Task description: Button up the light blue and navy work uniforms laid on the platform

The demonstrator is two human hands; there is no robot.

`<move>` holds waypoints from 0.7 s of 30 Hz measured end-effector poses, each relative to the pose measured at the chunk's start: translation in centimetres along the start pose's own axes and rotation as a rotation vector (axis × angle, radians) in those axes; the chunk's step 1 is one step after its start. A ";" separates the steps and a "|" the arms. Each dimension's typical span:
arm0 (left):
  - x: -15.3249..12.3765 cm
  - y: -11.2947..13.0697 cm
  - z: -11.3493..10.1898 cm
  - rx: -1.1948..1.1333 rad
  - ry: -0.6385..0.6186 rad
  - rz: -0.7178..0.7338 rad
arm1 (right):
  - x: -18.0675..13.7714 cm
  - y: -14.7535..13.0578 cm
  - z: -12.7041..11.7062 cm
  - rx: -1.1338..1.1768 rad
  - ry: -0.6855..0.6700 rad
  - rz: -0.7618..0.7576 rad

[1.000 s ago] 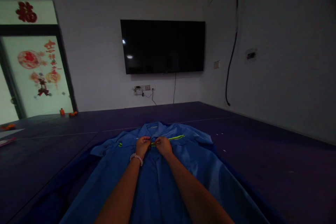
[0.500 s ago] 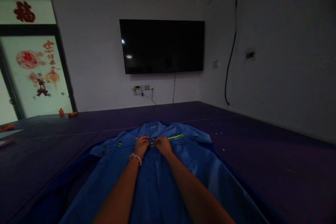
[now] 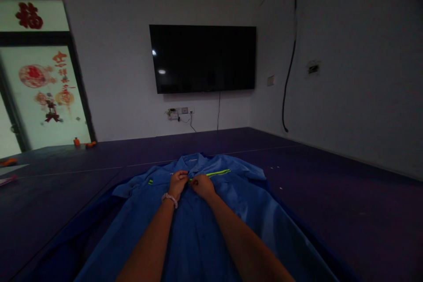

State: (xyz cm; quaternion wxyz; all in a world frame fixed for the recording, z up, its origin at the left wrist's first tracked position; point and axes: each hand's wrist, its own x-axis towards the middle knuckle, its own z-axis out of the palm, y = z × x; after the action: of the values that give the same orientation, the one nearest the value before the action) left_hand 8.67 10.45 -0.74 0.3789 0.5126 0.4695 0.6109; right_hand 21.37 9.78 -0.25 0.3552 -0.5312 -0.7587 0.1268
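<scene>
A blue work shirt [image 3: 211, 211] lies spread out front side up, its collar at the far end and a yellow-green stripe across the chest. My left hand [image 3: 178, 183], with a pale scrunchie on the wrist, pinches the front edge of the shirt just below the collar. Close beside it, my right hand [image 3: 202, 186] has its fingers curled on the same front edge at the stripe. The fingertips nearly meet, and whatever small part of the placket lies between them is hidden.
The shirt lies on a dark purple surface [image 3: 330, 194], with darker blue cloth [image 3: 72, 229] partly under it. Orange objects [image 3: 90, 144] sit at the far left near a decorated glass door [image 3: 46, 97]. A television [image 3: 205, 59] hangs on the back wall, and a loose cable [image 3: 291, 66] dangles at the right.
My right hand has shifted slightly left, closer to my left hand, its fingers more curled. My left hand keeps its place on the shirt.
</scene>
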 end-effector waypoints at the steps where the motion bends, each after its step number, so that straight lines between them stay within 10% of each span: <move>1: 0.0 0.0 0.0 0.001 -0.002 0.001 | -0.1 -0.2 0.0 -0.012 -0.005 -0.006; 21: -0.2 0.1 0.6 0.094 0.007 0.006 | 0.0 -0.4 -0.3 -0.166 0.067 0.032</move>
State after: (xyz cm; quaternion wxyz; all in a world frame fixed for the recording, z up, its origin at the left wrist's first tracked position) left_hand 9.26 10.36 -0.66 0.3509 0.5289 0.4975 0.5913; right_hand 21.34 9.56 0.20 0.3329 -0.5748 -0.7457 0.0512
